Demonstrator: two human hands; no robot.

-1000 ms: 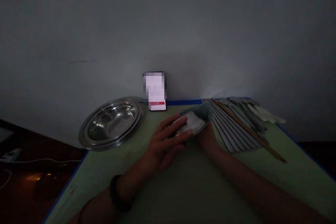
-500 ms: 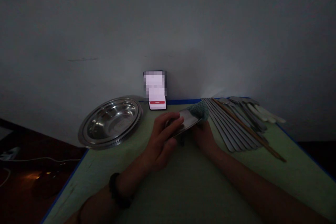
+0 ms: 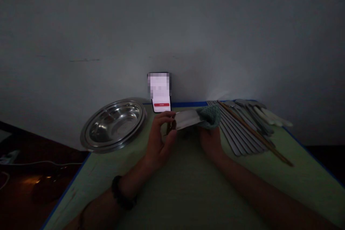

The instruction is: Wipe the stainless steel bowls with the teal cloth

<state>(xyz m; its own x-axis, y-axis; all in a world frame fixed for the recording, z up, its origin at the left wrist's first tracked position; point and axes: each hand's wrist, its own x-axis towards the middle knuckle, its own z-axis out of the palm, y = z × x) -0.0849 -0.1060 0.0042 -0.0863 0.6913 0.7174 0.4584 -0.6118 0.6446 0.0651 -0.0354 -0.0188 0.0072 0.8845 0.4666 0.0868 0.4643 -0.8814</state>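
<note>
Above the middle of the table, a flat-looking silver metal piece (image 3: 188, 119) is tilted between my two hands; its kind cannot be made out in the dim light. Its left end sits in my left hand (image 3: 159, 140), fingers over the top and thumb below. A grey-green knitted cloth (image 3: 211, 116) wraps the right end. Under that cloth is my right hand (image 3: 211, 142), closed on it, with most of its fingers hidden.
Stacked steel basins (image 3: 113, 127) stand on the left of the green table (image 3: 178, 194). A lit phone (image 3: 161, 102) leans on the wall. To the right lie a fan of flat metal strips (image 3: 237, 133), a wooden stick (image 3: 258, 138), spoons (image 3: 244, 106) and white-handled utensils (image 3: 272, 116).
My left hand has shifted slightly left and now pinches the metal piece's end instead of lying across it. The piece is more level, and the cloth has moved a little right.
</note>
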